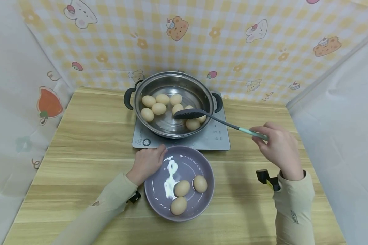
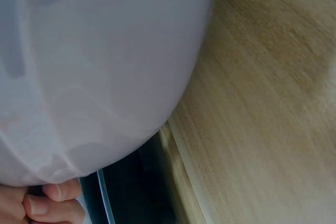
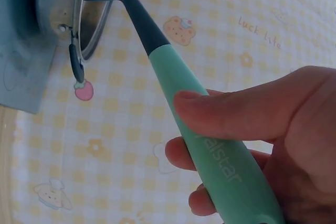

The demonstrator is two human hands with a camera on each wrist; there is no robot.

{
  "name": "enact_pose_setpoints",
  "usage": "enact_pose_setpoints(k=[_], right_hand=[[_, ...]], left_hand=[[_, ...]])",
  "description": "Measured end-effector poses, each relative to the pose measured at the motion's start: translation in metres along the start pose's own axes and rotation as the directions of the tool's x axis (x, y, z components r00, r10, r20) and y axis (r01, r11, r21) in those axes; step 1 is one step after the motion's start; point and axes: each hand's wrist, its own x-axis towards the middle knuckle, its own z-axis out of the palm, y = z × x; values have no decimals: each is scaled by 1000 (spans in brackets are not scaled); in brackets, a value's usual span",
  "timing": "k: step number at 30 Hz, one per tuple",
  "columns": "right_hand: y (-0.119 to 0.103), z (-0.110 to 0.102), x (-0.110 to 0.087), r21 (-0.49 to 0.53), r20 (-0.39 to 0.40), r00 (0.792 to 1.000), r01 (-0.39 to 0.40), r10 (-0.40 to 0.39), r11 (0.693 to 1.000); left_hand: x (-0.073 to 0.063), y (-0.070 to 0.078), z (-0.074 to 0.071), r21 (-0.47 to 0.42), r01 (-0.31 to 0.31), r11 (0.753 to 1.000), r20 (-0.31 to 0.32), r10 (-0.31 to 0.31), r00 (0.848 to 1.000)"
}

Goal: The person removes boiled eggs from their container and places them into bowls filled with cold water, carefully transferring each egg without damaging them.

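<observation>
My right hand (image 1: 277,146) grips the mint-green handle of a dark skimmer (image 1: 188,113), thumb on top and fingers underneath in the right wrist view. The skimmer's perforated head is over the right half of a steel pot (image 1: 184,81), overlapping some of the several eggs (image 1: 158,109) there. No egg shows on the head. On the near side, my left hand (image 1: 147,161) holds the upper left rim of a purple bowl (image 1: 187,163), and its fingertips (image 2: 52,208) show curled at the bowl's edge. Three eggs (image 1: 182,188) lie in the bowl's lower half.
The pot stands on a grey induction cooker (image 1: 222,136), its dark handles (image 1: 128,98) out to both sides. A wooden table (image 1: 89,146) carries everything. Behind rises a yellow checked backdrop (image 1: 199,47), with white sheets (image 1: 349,112) at both sides.
</observation>
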Motion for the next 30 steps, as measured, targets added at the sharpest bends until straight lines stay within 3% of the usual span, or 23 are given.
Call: enact_pose_setpoints(k=[12, 23, 30], right_hand=[[-4, 3, 3, -70, 73, 997, 3, 2, 998], [-13, 11, 10, 23, 194, 980, 50, -53, 998], [-18, 12, 15, 80, 286, 958, -12, -11, 997]], left_hand=[[0, 1, 1, 8, -11, 1000, -14, 12, 1000], [0, 0, 1, 13, -14, 1000, -29, 15, 999], [-1, 0, 0, 10, -15, 1000, -31, 15, 999]])
